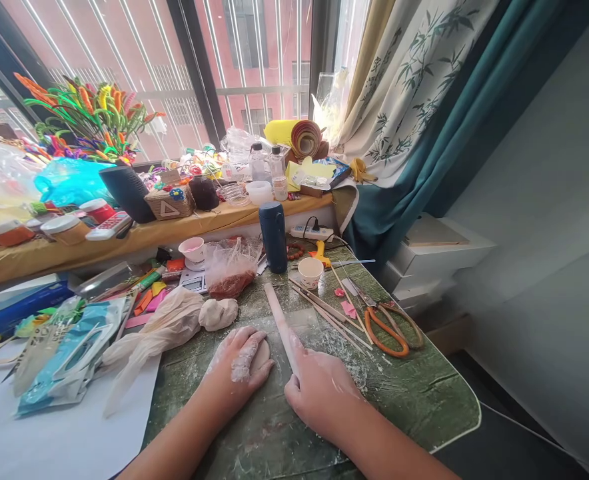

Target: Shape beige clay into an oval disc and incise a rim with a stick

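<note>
My left hand, dusted with white powder, curls over a flat round piece of pale dough on the green tabletop. Its fingers cover much of the piece. In my right hand is a pale rolling pin, gripped near its lower end and slanting up and to the left. Powder also coats the right fingers. Beyond the left hand lies a larger lump of dough, partly inside a thin plastic bag.
Wooden sticks and orange-handled scissors lie to the right. A paper cup and a dark blue bottle stand behind. Blue packets rest on white paper at left. A crowded windowsill runs across the back.
</note>
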`<state>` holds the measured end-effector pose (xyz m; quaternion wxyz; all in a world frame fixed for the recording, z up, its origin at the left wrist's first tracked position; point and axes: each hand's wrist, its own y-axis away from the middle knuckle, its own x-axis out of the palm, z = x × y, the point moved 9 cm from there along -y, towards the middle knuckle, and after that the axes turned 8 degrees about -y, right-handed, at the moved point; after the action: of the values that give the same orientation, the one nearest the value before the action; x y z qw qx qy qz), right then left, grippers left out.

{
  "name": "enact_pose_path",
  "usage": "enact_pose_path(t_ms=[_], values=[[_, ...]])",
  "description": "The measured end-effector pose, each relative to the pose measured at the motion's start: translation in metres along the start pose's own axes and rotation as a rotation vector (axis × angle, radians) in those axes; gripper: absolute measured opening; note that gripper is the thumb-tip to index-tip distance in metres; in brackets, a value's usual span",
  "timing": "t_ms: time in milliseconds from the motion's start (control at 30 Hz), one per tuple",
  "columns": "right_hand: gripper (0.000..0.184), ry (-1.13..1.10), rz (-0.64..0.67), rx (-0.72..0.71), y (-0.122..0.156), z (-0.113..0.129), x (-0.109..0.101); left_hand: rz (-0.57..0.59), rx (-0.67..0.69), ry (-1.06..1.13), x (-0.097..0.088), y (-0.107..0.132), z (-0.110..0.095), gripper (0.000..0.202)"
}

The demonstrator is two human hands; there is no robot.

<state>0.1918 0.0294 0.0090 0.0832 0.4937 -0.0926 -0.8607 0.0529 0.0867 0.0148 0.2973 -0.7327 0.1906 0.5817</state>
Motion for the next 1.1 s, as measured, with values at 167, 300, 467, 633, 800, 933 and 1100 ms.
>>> enact_pose_path(t_ms=[167,300,467,633,800,933,1100], values=[[0.074,0.001,0.02,0.007,-0.001,-0.002,0.001,0.008,-0.078,0.03,0.001,0.003,0.0,0.042],[0.072,-0.012,0.016,0.002,-0.001,-0.003,0.003,-0.01,-0.117,0.048,0.004,-0.001,0.005,0.035],[0.07,-0.006,0.002,-0.005,0.0,-0.001,0.004,-0.032,-0.236,-0.007,0.01,-0.006,0.02,0.039],[0.069,0.009,0.012,0.003,0.001,0.0,0.002,-0.06,-0.239,-0.059,0.011,-0.011,0.025,0.042],[0.068,-0.009,0.008,0.023,0.001,-0.001,0.0,-0.028,-0.229,-0.089,0.01,-0.017,0.024,0.039],[0.069,-0.02,0.0,0.012,0.0,0.0,0.003,-0.043,-0.232,-0.104,0.007,-0.017,0.025,0.04],[0.07,-0.035,-0.012,0.012,0.001,-0.01,-0.004,-0.05,-0.157,-0.053,0.004,-0.011,0.028,0.049]])
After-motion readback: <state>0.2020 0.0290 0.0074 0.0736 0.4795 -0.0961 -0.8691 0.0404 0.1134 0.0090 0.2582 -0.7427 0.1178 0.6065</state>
